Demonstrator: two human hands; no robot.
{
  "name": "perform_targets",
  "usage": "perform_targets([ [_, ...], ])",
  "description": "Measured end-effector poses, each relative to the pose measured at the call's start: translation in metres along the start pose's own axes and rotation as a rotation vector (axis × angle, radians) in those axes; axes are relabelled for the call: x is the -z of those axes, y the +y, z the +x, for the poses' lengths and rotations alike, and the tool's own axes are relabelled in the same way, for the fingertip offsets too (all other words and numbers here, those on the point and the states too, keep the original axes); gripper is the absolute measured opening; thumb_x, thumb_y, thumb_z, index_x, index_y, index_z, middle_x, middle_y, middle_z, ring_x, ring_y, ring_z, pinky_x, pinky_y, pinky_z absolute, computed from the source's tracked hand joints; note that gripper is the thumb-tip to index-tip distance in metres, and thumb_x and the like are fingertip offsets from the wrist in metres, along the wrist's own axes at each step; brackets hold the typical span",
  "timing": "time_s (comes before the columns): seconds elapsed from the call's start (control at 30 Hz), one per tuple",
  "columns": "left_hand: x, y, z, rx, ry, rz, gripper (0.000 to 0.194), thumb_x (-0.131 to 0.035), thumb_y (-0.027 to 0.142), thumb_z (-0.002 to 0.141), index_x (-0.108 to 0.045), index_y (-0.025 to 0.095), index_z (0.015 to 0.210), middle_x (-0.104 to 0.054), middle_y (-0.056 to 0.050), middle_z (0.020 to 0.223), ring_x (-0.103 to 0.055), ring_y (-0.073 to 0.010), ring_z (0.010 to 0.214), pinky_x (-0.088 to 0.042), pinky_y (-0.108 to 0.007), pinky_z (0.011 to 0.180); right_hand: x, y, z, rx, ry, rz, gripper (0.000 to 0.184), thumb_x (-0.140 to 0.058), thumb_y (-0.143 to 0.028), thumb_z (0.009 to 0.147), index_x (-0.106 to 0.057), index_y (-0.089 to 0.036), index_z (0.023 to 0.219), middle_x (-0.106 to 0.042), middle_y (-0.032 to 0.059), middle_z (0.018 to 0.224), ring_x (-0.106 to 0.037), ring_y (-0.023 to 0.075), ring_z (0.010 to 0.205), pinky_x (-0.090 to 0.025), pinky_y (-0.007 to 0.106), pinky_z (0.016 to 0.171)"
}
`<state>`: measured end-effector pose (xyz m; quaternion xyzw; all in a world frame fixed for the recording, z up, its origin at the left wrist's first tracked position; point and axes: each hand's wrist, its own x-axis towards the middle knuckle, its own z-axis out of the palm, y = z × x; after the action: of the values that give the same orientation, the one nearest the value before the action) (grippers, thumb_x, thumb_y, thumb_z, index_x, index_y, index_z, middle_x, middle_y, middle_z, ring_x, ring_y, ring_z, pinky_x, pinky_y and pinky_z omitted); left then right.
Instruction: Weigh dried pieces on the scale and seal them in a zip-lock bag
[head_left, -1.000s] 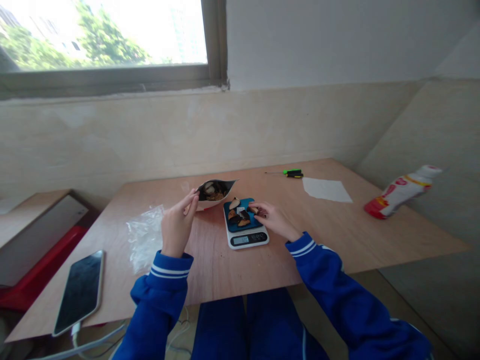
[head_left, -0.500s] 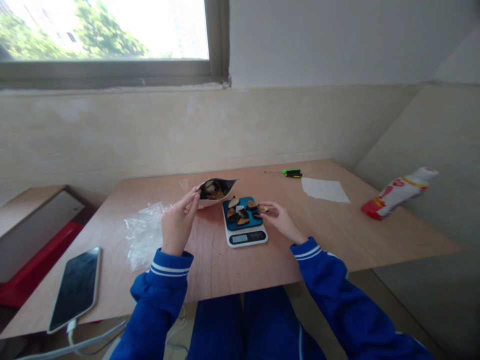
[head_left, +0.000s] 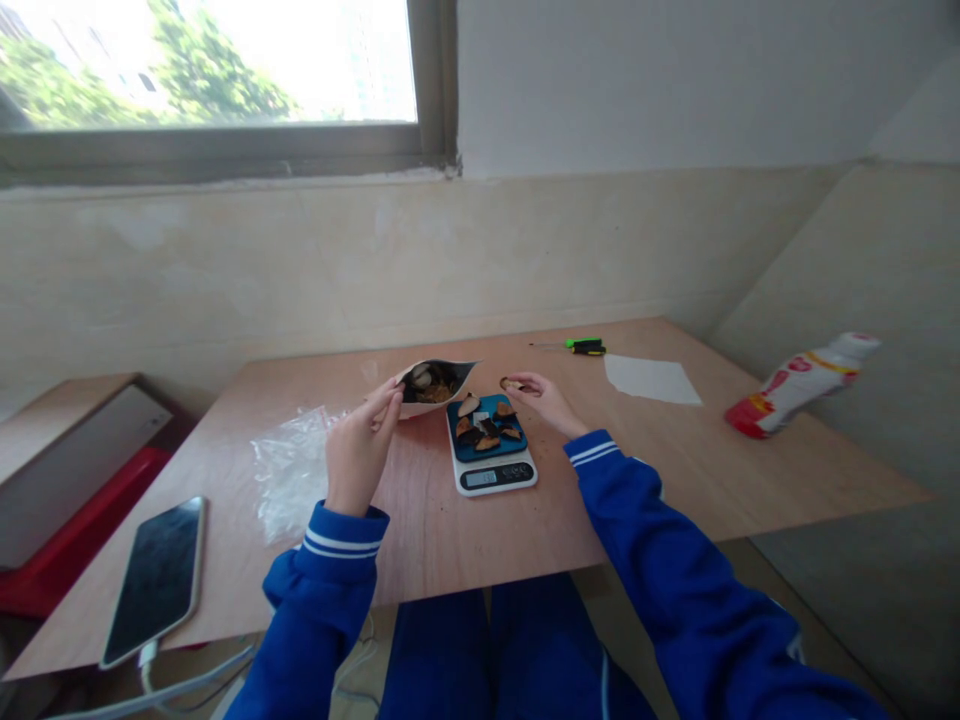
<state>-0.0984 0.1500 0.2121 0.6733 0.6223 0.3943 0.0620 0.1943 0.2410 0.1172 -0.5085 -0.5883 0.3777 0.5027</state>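
Observation:
My left hand pinches the left edge of an open pouch, tilted so its dark mouth faces me. Brown and pale dried slices show inside it. Right of the pouch stands a small white kitchen scale with a blue platform, and several dark-edged dried slices lie on top; its display digits are too blurred to read. Above the scale's far right corner, my right hand has its fingers closed on a small brown dried slice, partly hidden by the fingertips.
A crumpled heap of clear plastic bags lies left of my left forearm. Nearer the left edge is a phone with a cable plugged in. Two screwdrivers, a white paper sheet and a red-and-white bottle sit to the right.
My right hand has lifted from the scale's right side and moved up and away, carrying a dried slice. A slice near the platform's right edge now shows uncovered. My left hand still holds the pouch.

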Motion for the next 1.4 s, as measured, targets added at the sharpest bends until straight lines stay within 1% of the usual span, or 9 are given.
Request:
perform_targets([
  [0.17, 0.000, -0.004, 0.000, -0.036, 0.013, 0.000, 0.031, -0.049, 0.042, 0.093, -0.071, 0.030, 0.112, -0.068, 0.001, 0.121, -0.072, -0.0204, 0.077, -0.053, -0.030, 0.071, -0.009, 0.016, 0.025, -0.083, -0.076, -0.003, 0.038, -0.081, -0.038, 0.064, -0.067, -0.014, 0.090, -0.073, 0.0126, 0.099, -0.068, 0.0221, 0.090, -0.054, 0.040, 0.087],
  [0.3, -0.001, -0.006, -0.001, -0.042, 0.015, 0.014, 0.031, -0.050, 0.042, 0.092, -0.072, 0.031, 0.110, -0.070, 0.001, 0.118, -0.072, -0.0206, 0.075, -0.053, -0.030, 0.070, -0.012, 0.023, 0.021, -0.098, -0.161, -0.002, 0.039, -0.081, -0.038, 0.064, -0.068, -0.013, 0.092, -0.074, 0.0110, 0.094, -0.069, 0.0218, 0.084, -0.056, 0.040, 0.081],
  [0.47, -0.001, -0.005, 0.000, -0.031, 0.004, -0.017, 0.031, -0.050, 0.042, 0.092, -0.071, 0.029, 0.111, -0.069, 0.001, 0.121, -0.072, -0.0207, 0.077, -0.053, -0.030, 0.072, -0.010, 0.014, 0.006, -0.018, -0.195, -0.029, 0.033, -0.075, -0.044, 0.069, -0.073, -0.017, 0.088, -0.073, 0.0098, 0.101, -0.066, 0.0244, 0.101, -0.047, 0.044, 0.099],
  [0.57, 0.000, -0.004, 0.000, -0.027, -0.002, -0.023, 0.032, -0.049, 0.042, 0.092, -0.071, 0.029, 0.112, -0.068, 0.001, 0.122, -0.072, -0.0207, 0.076, -0.053, -0.031, 0.073, -0.006, -0.005, 0.004, 0.055, -0.160, -0.034, 0.032, -0.074, -0.046, 0.070, -0.074, -0.018, 0.084, -0.073, 0.0098, 0.102, -0.062, 0.0258, 0.109, -0.040, 0.044, 0.106],
  [0.7, -0.001, 0.000, -0.004, -0.018, 0.007, -0.006, 0.031, -0.049, 0.041, 0.093, -0.070, 0.029, 0.113, -0.067, 0.001, 0.124, -0.071, -0.0193, 0.074, -0.053, -0.030, 0.071, -0.007, -0.055, 0.003, 0.161, -0.083, 0.058, 0.036, -0.056, -0.050, 0.085, -0.070, -0.019, 0.095, -0.071, 0.0079, 0.108, -0.063, 0.0201, 0.104, -0.047, 0.037, 0.097],
  [0.8, -0.002, 0.004, -0.006, -0.009, 0.000, -0.017, 0.030, -0.050, 0.039, 0.093, -0.071, 0.029, 0.112, -0.067, 0.001, 0.123, -0.071, -0.0178, 0.073, -0.053, -0.028, 0.069, -0.017, -0.103, -0.002, 0.296, -0.246, 0.189, 0.027, -0.053, -0.039, 0.089, -0.069, -0.017, 0.092, -0.073, 0.0059, 0.094, -0.067, 0.0171, 0.088, -0.052, 0.033, 0.085],
  [0.97, -0.003, 0.004, -0.008, -0.019, -0.010, -0.018, 0.029, -0.051, 0.038, 0.092, -0.072, 0.027, 0.110, -0.068, -0.001, 0.122, -0.071, -0.0184, 0.073, -0.052, -0.027, 0.066, -0.050, -0.154, -0.008, 0.427, -0.610, -0.411, 0.019, -0.056, -0.018, 0.088, -0.072, -0.013, 0.097, -0.074, 0.0075, 0.095, -0.068, 0.0175, 0.087, -0.049, 0.028, 0.080],
  [1.13, -0.001, 0.003, -0.010, -0.004, -0.036, -0.029, 0.030, -0.050, 0.037, 0.093, -0.070, 0.026, 0.113, -0.064, -0.001, 0.127, -0.071, -0.0185, 0.072, -0.052, -0.030, 0.070, -0.074, -0.170, -0.014, 0.430, -0.577, -0.899, 0.018, -0.061, -0.020, 0.089, -0.072, -0.014, 0.100, -0.074, 0.0124, 0.101, -0.069, 0.0214, 0.093, -0.046, 0.026, 0.076],
  [1.4, -0.006, 0.006, -0.015, -0.044, -0.019, -0.021, 0.031, -0.048, 0.037, 0.093, -0.070, 0.025, 0.113, -0.069, -0.003, 0.120, -0.072, -0.0208, 0.076, -0.054, -0.032, 0.072, -0.082, -0.174, -0.028, 0.435, -0.525, -1.160, 0.020, -0.059, -0.021, 0.090, -0.073, -0.018, 0.103, -0.074, 0.0127, 0.105, -0.068, 0.0282, 0.102, -0.047, 0.030, 0.078],
])
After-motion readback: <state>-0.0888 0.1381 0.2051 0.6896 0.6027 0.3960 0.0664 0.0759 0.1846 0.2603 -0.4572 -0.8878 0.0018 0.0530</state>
